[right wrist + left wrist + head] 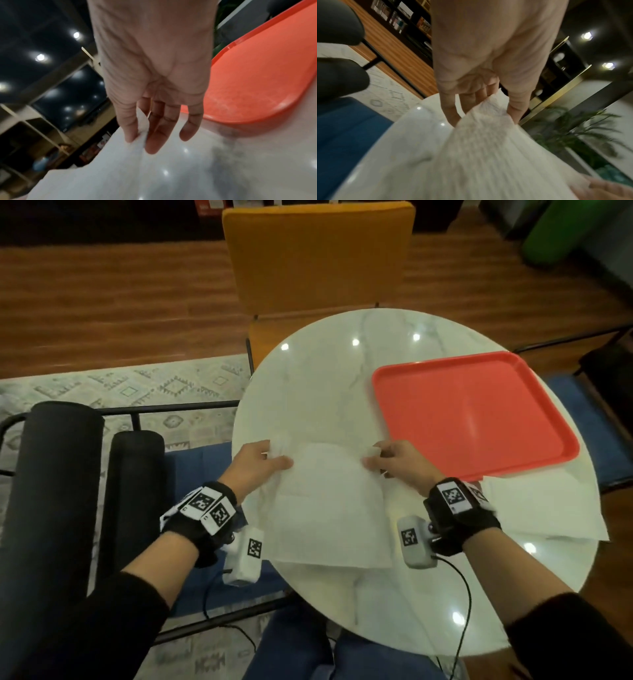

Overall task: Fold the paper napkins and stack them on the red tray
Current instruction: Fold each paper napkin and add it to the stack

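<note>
Head view: your left hand [255,465] and right hand [399,462] each pinch a far corner of the paper napkin [329,508], lifted off the worktop [325,364] to fold; the red tray [472,412] is bare. Left wrist view: fingers grip bunched paper. Right wrist view: thumb and finger pinch the edge.

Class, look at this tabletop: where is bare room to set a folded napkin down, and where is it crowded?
The red tray is bare inside. The marble table is also bare on its far side, between the tray and the orange chair. The near side is crowded: the left hand and right hand hold a napkin, and more napkins lie beside the tray's near edge.
</note>
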{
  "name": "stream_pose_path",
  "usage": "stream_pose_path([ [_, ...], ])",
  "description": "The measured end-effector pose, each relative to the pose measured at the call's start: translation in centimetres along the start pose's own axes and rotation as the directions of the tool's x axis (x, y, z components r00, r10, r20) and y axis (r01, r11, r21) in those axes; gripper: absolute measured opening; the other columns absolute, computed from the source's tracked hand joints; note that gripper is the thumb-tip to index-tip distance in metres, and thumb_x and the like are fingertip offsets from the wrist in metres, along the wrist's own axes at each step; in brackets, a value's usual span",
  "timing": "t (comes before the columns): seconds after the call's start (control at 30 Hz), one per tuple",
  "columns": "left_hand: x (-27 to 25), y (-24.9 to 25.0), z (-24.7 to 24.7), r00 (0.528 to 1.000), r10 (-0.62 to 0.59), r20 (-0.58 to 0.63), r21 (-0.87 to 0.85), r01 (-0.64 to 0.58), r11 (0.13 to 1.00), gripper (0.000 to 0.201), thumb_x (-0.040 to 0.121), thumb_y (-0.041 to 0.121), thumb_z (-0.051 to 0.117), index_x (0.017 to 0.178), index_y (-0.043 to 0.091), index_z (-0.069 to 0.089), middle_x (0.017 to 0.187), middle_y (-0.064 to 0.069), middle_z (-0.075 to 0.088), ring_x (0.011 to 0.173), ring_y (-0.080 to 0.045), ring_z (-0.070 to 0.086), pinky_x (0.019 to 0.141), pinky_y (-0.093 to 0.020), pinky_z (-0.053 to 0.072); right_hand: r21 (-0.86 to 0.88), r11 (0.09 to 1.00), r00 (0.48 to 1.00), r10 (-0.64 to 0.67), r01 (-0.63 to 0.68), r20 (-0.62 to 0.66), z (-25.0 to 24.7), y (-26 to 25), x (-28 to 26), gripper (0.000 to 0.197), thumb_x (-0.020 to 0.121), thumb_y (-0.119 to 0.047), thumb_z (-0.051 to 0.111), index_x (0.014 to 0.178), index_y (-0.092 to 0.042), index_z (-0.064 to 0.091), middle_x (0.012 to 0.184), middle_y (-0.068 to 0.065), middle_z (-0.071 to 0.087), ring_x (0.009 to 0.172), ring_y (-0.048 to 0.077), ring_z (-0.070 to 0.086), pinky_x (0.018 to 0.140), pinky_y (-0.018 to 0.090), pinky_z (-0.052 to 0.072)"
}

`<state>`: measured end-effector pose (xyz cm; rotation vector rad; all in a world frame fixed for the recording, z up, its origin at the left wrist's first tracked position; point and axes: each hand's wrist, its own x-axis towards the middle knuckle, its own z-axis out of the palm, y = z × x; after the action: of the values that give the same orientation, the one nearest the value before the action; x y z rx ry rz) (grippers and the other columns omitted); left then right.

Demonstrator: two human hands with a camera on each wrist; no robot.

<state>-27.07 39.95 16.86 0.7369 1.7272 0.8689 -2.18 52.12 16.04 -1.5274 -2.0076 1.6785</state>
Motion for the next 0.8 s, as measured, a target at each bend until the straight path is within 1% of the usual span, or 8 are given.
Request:
stream_pose_path([
  [0.1, 1.4, -2.5, 0.2, 0.999, -0.038, 0.008, 0.122, 0.037, 0.992, 0.024, 0.079, 0.019, 0.075, 0.097, 0.004, 0.07, 0.1, -0.012, 0.072, 0.096, -0.028, 0.068, 0.092, -0.045, 0.052, -0.151, 0.988, 0.999, -0.023, 0.015, -0.047, 0.5, 1.1, 1.9, 0.014, 0.086, -0.012, 0.064, 0.072, -0.01, 0.066, 0.063, 0.003, 0.062, 0.057, 0.012, 0.055, 0.06, 0.03, 0.045],
  [0.17, 2.2, -3.6, 0.3, 0.999, -0.032, -0.028, 0.155, 0.036, 0.987, 0.025, 0.076, 0.023, 0.078, 0.093, 0.005, 0.072, 0.097, -0.011, 0.073, 0.094, -0.026, 0.067, 0.091, -0.043, 0.052, -0.199, 0.98, 0.996, -0.025, 0.008, -0.086, 0.7, 1.6, 2.5, 0.015, 0.085, -0.015, 0.064, 0.07, -0.016, 0.066, 0.064, 0.003, 0.064, 0.06, 0.015, 0.058, 0.067, 0.035, 0.05],
  [0.23, 2.5, -4.1, 0.3, 0.999, -0.003, -0.05, 0.169, 0.012, 0.985, 0.022, 0.076, 0.021, 0.078, 0.09, 0.005, 0.073, 0.092, -0.008, 0.073, 0.087, -0.021, 0.067, 0.083, -0.03, 0.054, -0.227, 0.974, 0.991, -0.033, 0.002, -0.13, 0.8, 1.8, 2.4, 0.012, 0.086, -0.015, 0.064, 0.074, -0.013, 0.067, 0.066, 0.008, 0.066, 0.063, 0.018, 0.059, 0.068, 0.034, 0.049],
  [0.33, 2.2, -4.1, 0.5, 0.991, 0.072, -0.109, 0.154, -0.055, 0.987, 0.017, 0.077, 0.017, 0.077, 0.091, 0.008, 0.072, 0.079, 0.003, 0.067, 0.074, -0.009, 0.06, 0.063, -0.011, 0.044, -0.241, 0.969, 0.969, -0.114, 0.06, -0.217, 0.9, 1.7, 1.3, 0.006, 0.083, -0.016, 0.067, 0.08, -0.012, 0.07, 0.074, 0.014, 0.069, 0.066, 0.021, 0.06, 0.063, 0.025, 0.045],
  [0.4, 1.7, -4.5, 0.4, 0.98, 0.116, -0.161, 0.164, -0.089, 0.982, 0.019, 0.076, 0.018, 0.078, 0.091, 0.014, 0.069, 0.079, 0.007, 0.063, 0.073, -0.008, 0.057, 0.066, -0.014, 0.042, -0.212, 0.972, 0.956, -0.15, 0.097, -0.251, 1.0, 1.8, 0.1, 0.003, 0.081, -0.013, 0.07, 0.081, -0.016, 0.071, 0.076, 0.008, 0.071, 0.068, 0.014, 0.06, 0.059, 0.01, 0.042],
  [0.47, 1.1, -5.7, 0.0, 0.972, 0.149, -0.18, 0.196, -0.113, 0.974, 0.017, 0.075, 0.021, 0.079, 0.087, 0.013, 0.07, 0.083, 0.006, 0.065, 0.077, -0.01, 0.059, 0.069, -0.016, 0.044, -0.214, 0.969, 0.951, -0.176, 0.122, -0.253, 1.4, 2.4, -1.3, 0.01, 0.08, -0.012, 0.072, 0.08, -0.021, 0.072, 0.08, 0.0, 0.072, 0.074, 0.011, 0.062, 0.065, 0.007, 0.043],
  [0.67, -2.1, -8.9, -0.3, 0.964, 0.267, 0.023, 0.46, -0.247, 0.853, 0.022, 0.079, 0.012, 0.073, 0.085, 0.033, 0.077, 0.096, 0.015, 0.066, 0.089, 0.002, 0.057, 0.086, -0.013, 0.044, -0.298, 0.944, 0.97, -0.19, 0.139, -0.149, 3.6, 5.9, -4.8, 0.029, 0.077, -0.012, 0.074, 0.075, -0.04, 0.067, 0.086, -0.011, 0.07, 0.086, 0.014, 0.062, 0.087, 0.036, 0.047],
  [0.8, -3.3, -9.8, -0.2, 0.958, 0.253, 0.136, 0.629, -0.281, 0.725, 0.051, 0.078, -0.012, 0.05, 0.089, 0.031, 0.076, 0.105, 0.013, 0.065, 0.101, -0.008, 0.059, 0.095, -0.03, 0.046, -0.49, 0.871, 0.988, -0.109, 0.041, -0.111, 3.7, 6.7, -5.1, 0.044, 0.076, 0.005, 0.056, 0.085, -0.036, 0.069, 0.096, -0.009, 0.067, 0.095, 0.016, 0.06, 0.092, 0.046, 0.042],
])
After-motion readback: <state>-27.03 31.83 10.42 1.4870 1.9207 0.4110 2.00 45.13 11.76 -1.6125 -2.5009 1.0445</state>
